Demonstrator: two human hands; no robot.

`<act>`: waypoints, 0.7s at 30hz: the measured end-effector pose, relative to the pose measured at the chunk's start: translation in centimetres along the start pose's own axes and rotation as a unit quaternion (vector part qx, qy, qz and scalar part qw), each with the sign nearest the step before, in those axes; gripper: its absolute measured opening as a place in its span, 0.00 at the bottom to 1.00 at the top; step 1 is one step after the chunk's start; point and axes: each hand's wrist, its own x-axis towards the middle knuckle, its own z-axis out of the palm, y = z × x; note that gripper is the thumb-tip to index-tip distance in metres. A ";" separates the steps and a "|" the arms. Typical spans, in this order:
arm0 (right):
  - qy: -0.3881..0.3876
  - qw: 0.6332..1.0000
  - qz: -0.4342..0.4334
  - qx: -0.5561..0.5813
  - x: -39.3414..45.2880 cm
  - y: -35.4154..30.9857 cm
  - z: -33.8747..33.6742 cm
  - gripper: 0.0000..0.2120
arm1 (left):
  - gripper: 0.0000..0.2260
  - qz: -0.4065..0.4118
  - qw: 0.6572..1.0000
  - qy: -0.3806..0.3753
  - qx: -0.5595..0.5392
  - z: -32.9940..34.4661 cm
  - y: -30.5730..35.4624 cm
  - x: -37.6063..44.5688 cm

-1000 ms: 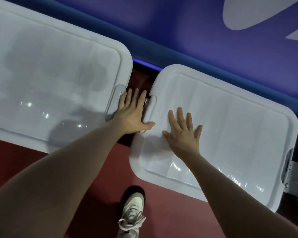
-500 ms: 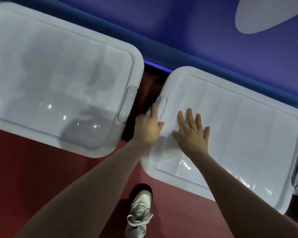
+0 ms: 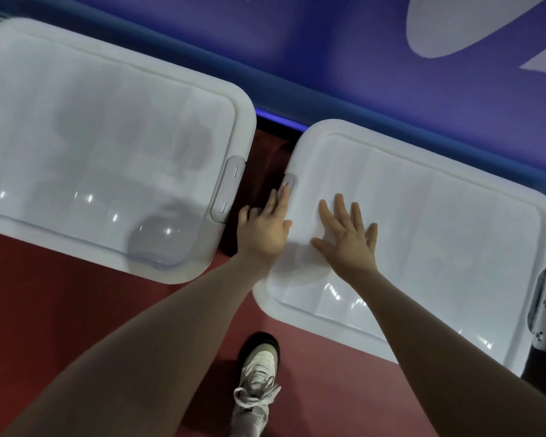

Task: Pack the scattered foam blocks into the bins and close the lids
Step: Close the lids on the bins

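Two white plastic bins stand side by side on the red floor, both with their lids on. The left bin's lid [image 3: 92, 146] shows dim dark shapes through the plastic, and its grey latch [image 3: 229, 189] lies flat on the right edge. My right hand [image 3: 349, 238] rests flat, fingers spread, on the right bin's lid [image 3: 438, 234]. My left hand [image 3: 264, 227] sits at that lid's left edge with fingertips on its grey latch [image 3: 289, 186]. No foam blocks lie loose in view.
A blue and purple padded wall [image 3: 328, 58] runs behind the bins. A narrow gap of red floor [image 3: 264, 152] separates them. My white sneaker [image 3: 257, 380] stands on the floor below the hands. Another grey latch [image 3: 541, 298] is at the right bin's far end.
My left hand drew back from the gap between the two latches and now has its fingertips on the right bin's latch. The right hand stayed flat on the lid.
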 end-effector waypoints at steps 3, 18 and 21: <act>-0.014 1.000 -0.019 0.004 -0.4 0.3 -1.1 0.31 | 0.29 -0.009 0.997 -0.071 0.009 -1.5 0.5 -0.1; 0.144 0.987 -0.052 0.056 -16.3 9.2 -11.6 0.23 | 0.23 0.052 0.997 -0.031 -0.051 -14.3 15.5 -9.9; 0.169 0.981 -0.045 0.078 -22.0 13.2 -14.0 0.22 | 0.22 0.076 0.995 -0.033 -0.048 -16.5 21.0 -13.6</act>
